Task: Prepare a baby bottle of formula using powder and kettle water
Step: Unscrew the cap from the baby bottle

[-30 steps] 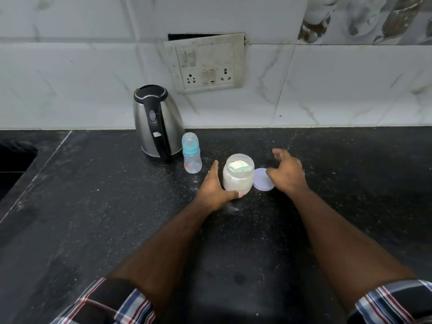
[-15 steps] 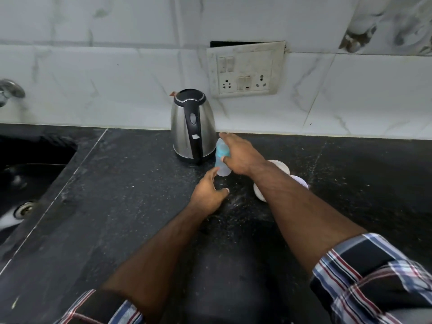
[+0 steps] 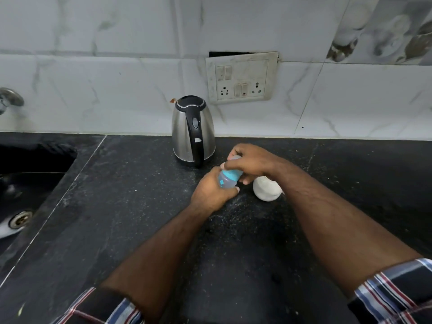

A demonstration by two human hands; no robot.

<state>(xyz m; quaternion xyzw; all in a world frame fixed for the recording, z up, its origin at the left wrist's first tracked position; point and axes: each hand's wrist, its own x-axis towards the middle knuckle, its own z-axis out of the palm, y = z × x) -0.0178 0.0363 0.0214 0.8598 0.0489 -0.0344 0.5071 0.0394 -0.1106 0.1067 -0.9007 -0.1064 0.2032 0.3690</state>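
Observation:
A small baby bottle (image 3: 228, 179) with a blue collar is held tilted just above the black counter (image 3: 131, 206), in front of the steel kettle (image 3: 193, 130). My left hand (image 3: 211, 191) grips the bottle's clear body from below. My right hand (image 3: 251, 163) is curled over its cap end. The open powder jar (image 3: 266, 191) stands just right of the bottle, partly hidden under my right wrist. The jar's lid is hidden behind my right arm.
A sink (image 3: 25, 183) with a drain lies at the left, a tap (image 3: 9, 99) above it. A switch and socket panel (image 3: 242, 77) is on the tiled wall behind the kettle. White powder specks dust the counter near the jar.
My left hand let go of the jar. My right hand left the lid, took the bottle from beside the kettle and brought it nearer; now both hands hold it. The camera view swung left.

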